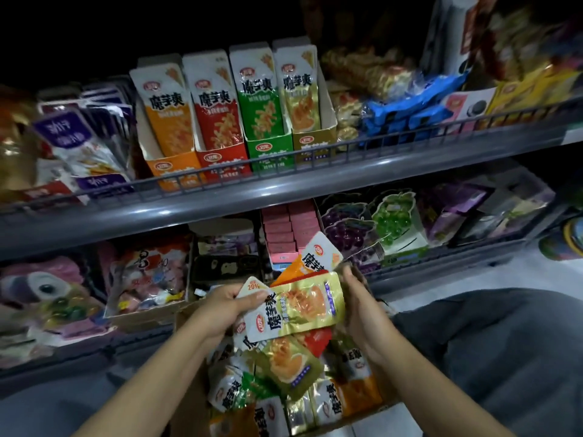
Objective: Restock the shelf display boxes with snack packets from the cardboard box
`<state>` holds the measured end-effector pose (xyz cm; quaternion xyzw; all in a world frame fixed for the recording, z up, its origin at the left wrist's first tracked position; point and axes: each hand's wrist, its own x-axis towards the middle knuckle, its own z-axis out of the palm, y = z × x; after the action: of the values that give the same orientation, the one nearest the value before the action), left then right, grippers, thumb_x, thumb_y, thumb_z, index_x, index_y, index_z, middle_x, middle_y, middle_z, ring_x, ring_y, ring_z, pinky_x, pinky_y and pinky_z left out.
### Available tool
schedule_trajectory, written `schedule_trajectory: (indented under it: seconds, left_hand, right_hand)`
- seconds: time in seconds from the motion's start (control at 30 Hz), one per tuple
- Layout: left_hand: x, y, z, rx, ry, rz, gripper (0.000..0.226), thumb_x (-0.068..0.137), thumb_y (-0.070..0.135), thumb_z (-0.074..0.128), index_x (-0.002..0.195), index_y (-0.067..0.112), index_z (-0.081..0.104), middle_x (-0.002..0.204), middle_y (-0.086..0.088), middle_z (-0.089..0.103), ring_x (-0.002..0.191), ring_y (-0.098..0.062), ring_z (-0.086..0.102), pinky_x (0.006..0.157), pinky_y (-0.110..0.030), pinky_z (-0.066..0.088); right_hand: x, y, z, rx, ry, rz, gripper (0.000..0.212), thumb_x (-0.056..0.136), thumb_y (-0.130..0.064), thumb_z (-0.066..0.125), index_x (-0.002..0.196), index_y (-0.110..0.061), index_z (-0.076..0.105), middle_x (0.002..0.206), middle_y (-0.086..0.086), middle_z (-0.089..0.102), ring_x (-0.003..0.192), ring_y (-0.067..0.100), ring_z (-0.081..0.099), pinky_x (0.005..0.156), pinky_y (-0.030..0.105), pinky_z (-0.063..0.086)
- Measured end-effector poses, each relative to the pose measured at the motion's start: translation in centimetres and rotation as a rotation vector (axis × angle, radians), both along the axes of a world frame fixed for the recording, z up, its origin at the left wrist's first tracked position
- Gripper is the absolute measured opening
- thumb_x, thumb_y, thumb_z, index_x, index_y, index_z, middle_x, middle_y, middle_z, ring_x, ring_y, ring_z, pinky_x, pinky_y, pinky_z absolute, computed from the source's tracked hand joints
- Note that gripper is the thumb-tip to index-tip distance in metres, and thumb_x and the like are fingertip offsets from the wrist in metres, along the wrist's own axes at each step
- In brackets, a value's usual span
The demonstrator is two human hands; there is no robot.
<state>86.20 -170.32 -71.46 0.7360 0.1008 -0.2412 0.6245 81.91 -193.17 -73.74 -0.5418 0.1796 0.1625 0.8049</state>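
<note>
Presently, both of your hands are occupied over the cardboard box [344, 428], which sits low between your knees, below the upper shelf rail [284, 178].

Your left hand [225, 305] has its fingers curled round the white end of a gold snack packet [299, 305], thumb on top. Your right hand [355, 294] grips the opposite end, and its fingers also appear to hold an orange packet [315, 258] that stands up behind the gold one. The gold packet lies crosswise, long axis running left to right between the two hands, printed face up.

Loose packets [284, 373] of mixed colours lie piled in the cardboard box beneath your hands.

Four display boxes stand behind the upper shelf rail, well above your hands: orange [172, 168], red [220, 160], green [271, 151] and gold [315, 143]. Packets in them stand upright, long axis vertical.

Judgement: the gold display box lies up and slightly right of the packet, so your right hand is the nearer carrier. The packet would need turning a quarter, from crosswise to upright, before it drops in. How much room remains in that box cannot be told from here.
</note>
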Motion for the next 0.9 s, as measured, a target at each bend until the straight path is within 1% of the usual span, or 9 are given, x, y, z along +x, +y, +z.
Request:
schedule_trajectory:
  seconds: [0.07, 0.17, 0.23, 0.33, 0.43, 0.57, 0.7, 0.73, 0.9]
  left_hand:
    - [-0.3, -0.2, -0.3, -0.137, 0.072, 0.127, 0.008, 0.088, 0.007, 0.061, 0.086, 0.003, 0.068, 0.077, -0.012, 0.074, 0.062, -0.022, 0.069, 0.058, -0.028, 0.056]
    - [-1.1, -0.6, -0.7, -0.271, 0.126, 0.294, 0.015, 0.086, 0.010, 0.063, 0.096, -0.001, 0.066, 0.085, -0.018, 0.073, 0.068, -0.027, 0.070, 0.068, -0.038, 0.057]
    - [-1.7, -0.9, -1.0, -0.289, 0.113, 0.370, 0.024, 0.085, 0.013, 0.065, 0.102, -0.004, 0.065, 0.091, -0.022, 0.073, 0.074, -0.031, 0.070, 0.074, -0.043, 0.056]
    - [-2.7, -1.6, -0.8, -0.400, 0.145, 0.410, 0.018, 0.089, 0.012, 0.061, 0.100, -0.001, 0.067, 0.092, -0.020, 0.073, 0.074, -0.030, 0.071, 0.064, -0.036, 0.058]
    - [-3.0, -1.8, -0.5, -0.472, 0.160, 0.399, 0.018, 0.088, 0.010, 0.061, 0.103, 0.002, 0.067, 0.095, -0.018, 0.073, 0.078, -0.028, 0.072, 0.070, -0.036, 0.056]
    - [-3.3, -2.2, -0.6, -0.512, 0.198, 0.361, 0.031, 0.082, 0.013, 0.067, 0.113, 0.008, 0.064, 0.107, -0.015, 0.072, 0.100, -0.033, 0.068, 0.086, -0.045, 0.053]
    - [-3.0, -1.9, -1.2, -0.539, 0.247, 0.382, 0.071, 0.058, 0.028, 0.089, 0.122, 0.018, 0.060, 0.128, -0.010, 0.062, 0.124, -0.030, 0.053, 0.104, -0.051, 0.041]
    - [-2.8, -1.8, -1.3, -0.568, 0.264, 0.368, 0.071, 0.059, 0.029, 0.089, 0.123, 0.018, 0.060, 0.129, -0.011, 0.061, 0.124, -0.030, 0.054, 0.105, -0.052, 0.040]
    - [-2.7, -1.8, -1.1, -0.636, 0.245, 0.304, 0.022, 0.088, 0.006, 0.059, 0.110, 0.010, 0.062, 0.100, -0.018, 0.073, 0.086, -0.032, 0.072, 0.071, -0.043, 0.058]
  right_hand:
    - [0.0, 1.0, 0.2, 0.130, 0.017, 0.041, 0.069, 0.078, -0.074, 0.043, 0.124, -0.025, 0.058, 0.116, 0.005, 0.068, 0.105, 0.025, 0.065, 0.090, 0.045, 0.048]
    - [-0.2, 2.1, 0.6, 0.290, -0.008, 0.108, 0.079, 0.075, -0.073, 0.044, 0.130, -0.017, 0.053, 0.126, 0.015, 0.062, 0.116, 0.034, 0.059, 0.105, 0.055, 0.037]
    - [-0.3, 2.9, 0.7, 0.142, -0.004, 0.137, 0.075, 0.076, -0.072, 0.053, 0.130, -0.020, 0.054, 0.125, 0.009, 0.063, 0.116, 0.030, 0.060, 0.106, 0.053, 0.038]
    - [-0.3, 3.6, -0.4, -0.098, -0.039, 0.156, 0.082, 0.060, -0.070, 0.074, 0.128, -0.029, 0.055, 0.121, -0.005, 0.066, 0.116, 0.018, 0.059, 0.108, 0.047, 0.038]
    - [0.1, 4.2, -0.6, -0.105, -0.071, 0.093, 0.070, 0.059, -0.058, 0.081, 0.119, -0.028, 0.061, 0.113, -0.004, 0.070, 0.108, 0.020, 0.065, 0.102, 0.047, 0.044]
    - [0.9, 4.8, -1.0, -0.098, -0.082, -0.020, 0.064, 0.061, -0.047, 0.085, 0.117, -0.025, 0.064, 0.111, 0.000, 0.071, 0.105, 0.023, 0.067, 0.098, 0.051, 0.047]
    - [1.5, 5.1, -1.3, -0.059, -0.075, -0.052, 0.052, 0.072, -0.035, 0.080, 0.120, -0.025, 0.061, 0.114, 0.000, 0.070, 0.108, 0.024, 0.065, 0.100, 0.052, 0.045]
    - [1.7, 5.2, -1.2, -0.054, -0.082, -0.055, 0.047, 0.077, -0.030, 0.077, 0.120, -0.024, 0.061, 0.114, 0.001, 0.070, 0.108, 0.024, 0.065, 0.100, 0.052, 0.045]
    - [2.1, 5.9, -0.9, -0.082, -0.101, -0.078, 0.044, 0.078, -0.025, 0.077, 0.119, -0.019, 0.061, 0.114, 0.004, 0.070, 0.108, 0.026, 0.065, 0.101, 0.054, 0.044]
